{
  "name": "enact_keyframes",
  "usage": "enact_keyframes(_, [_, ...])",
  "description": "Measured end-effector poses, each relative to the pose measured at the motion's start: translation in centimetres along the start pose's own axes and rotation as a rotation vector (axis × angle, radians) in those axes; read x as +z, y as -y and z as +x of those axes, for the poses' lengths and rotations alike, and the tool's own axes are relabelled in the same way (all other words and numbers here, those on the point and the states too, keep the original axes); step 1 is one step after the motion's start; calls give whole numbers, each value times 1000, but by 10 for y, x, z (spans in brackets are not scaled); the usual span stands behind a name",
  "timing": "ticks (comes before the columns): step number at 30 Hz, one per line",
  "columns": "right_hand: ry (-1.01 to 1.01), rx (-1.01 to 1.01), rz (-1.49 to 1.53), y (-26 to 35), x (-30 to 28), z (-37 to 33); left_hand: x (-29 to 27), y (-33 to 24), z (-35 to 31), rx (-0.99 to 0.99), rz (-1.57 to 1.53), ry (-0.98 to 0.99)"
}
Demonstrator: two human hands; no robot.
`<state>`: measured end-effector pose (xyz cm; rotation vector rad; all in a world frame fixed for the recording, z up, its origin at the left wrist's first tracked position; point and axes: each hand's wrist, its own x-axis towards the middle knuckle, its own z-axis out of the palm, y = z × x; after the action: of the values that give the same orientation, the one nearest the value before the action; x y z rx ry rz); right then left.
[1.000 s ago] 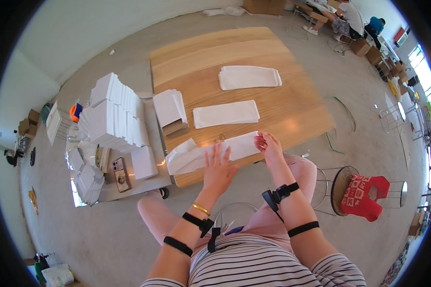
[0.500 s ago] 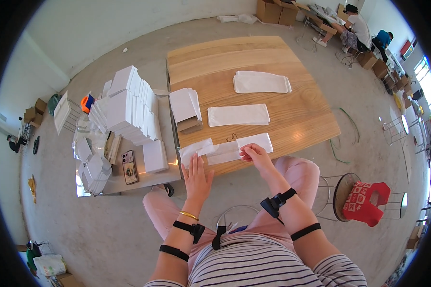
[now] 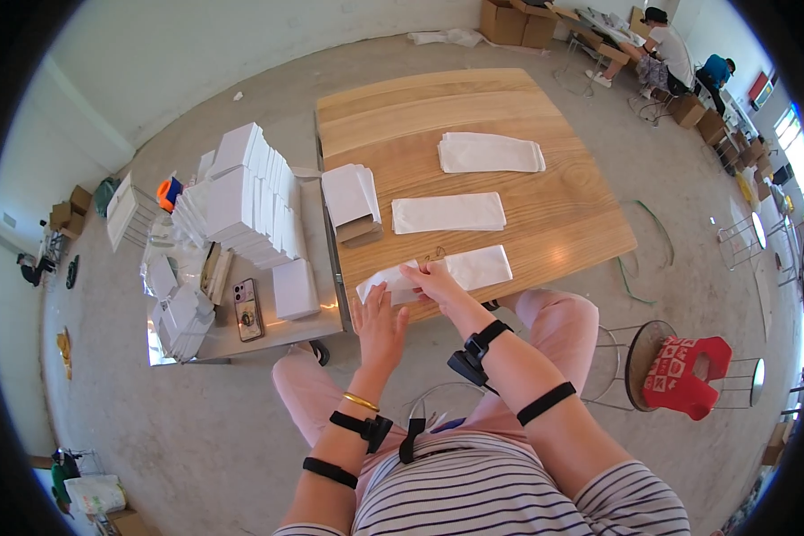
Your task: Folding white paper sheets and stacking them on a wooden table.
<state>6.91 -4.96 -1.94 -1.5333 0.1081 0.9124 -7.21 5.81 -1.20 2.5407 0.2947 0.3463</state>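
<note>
A thin white sheet (image 3: 377,279), perhaps a flat pouch, lies at the near left corner of the wooden table. My left hand (image 3: 380,323) rests over its near edge with fingers stretched out. Beside it, my right hand (image 3: 438,280) has its thumb and fingers closed on the sheet's right end. A white strip (image 3: 480,266) lies flat just right of that hand. Thin dark looped lines (image 3: 435,254) show beyond my right fingers; I cannot tell what they are. Farther back lie a white strip (image 3: 448,213) and a stack of white strips (image 3: 491,153).
White boxes (image 3: 353,195) sit on the table's left side. A metal side table (image 3: 305,333) holds a tall stack of white boxes (image 3: 246,201), a phone (image 3: 247,310) and a tape dispenser (image 3: 168,193). At right, a stool carries a red bag (image 3: 685,375). People (image 3: 670,54) work far right.
My right hand has moved left, from the right-hand strip to the sheet by my left hand. That sheet now reaches less far left. My left hand has shifted slightly right.
</note>
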Motion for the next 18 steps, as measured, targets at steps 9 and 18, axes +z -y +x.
enact_keyframes(9, [2,-385,5,47,-61,-39,-1,12,-15,-14,256,-67])
enact_keyframes(18, [-191,-161,-36,8,-201,-63,25,-24,-14,136,58,74])
